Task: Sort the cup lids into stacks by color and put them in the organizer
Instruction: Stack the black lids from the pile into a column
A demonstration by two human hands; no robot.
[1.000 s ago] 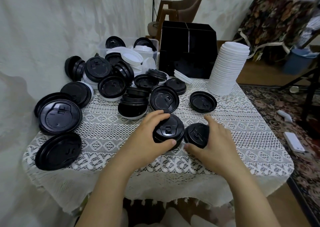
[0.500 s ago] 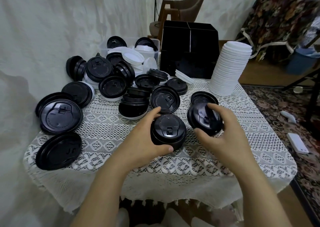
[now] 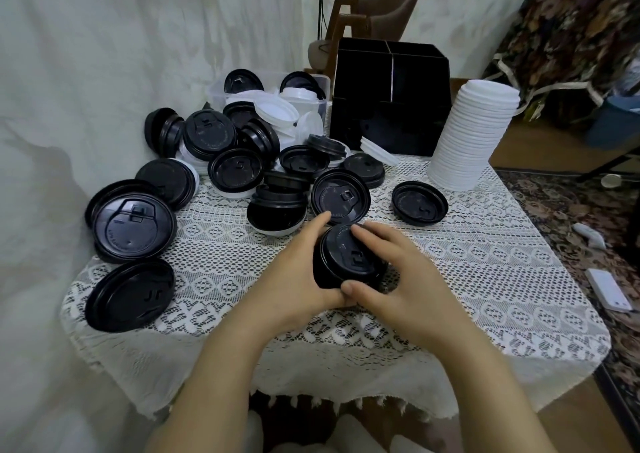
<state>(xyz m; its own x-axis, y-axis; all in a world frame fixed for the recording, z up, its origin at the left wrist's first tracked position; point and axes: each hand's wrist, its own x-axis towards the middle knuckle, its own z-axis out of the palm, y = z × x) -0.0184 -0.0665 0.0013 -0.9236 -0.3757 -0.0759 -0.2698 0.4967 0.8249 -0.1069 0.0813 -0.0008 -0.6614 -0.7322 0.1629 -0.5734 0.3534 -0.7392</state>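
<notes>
A short black lid stack [image 3: 349, 262] is seen at the ctr of the lace-covered worktop [image 3: 502, 279], toward the front edge. It is gripped by both hands. The left hand [image 3: 294, 279] is curled round its L side, w/ index finger at the back and thumb at the front. The right hand [image 3: 412, 279] is laid over the top lid, fingers across it, thumb tucked at the front rim and touching the L thumb.

The black organizer [image 3: 391, 99] is stood at the back, R of ctr; its contents can't be told. A tall white lid stack [image 3: 474, 130] is set just beside it on the R. Loose black lids [image 3: 242, 148], w/ some white ones mixed in, are heaped at back L in front of a clear tub [image 3: 221, 87]. A single black lid [image 3: 419, 203] is laid btwn the held stack and the white one, apart from both. Two large black lids [image 3: 133, 224] are placed near the L edge.
</notes>
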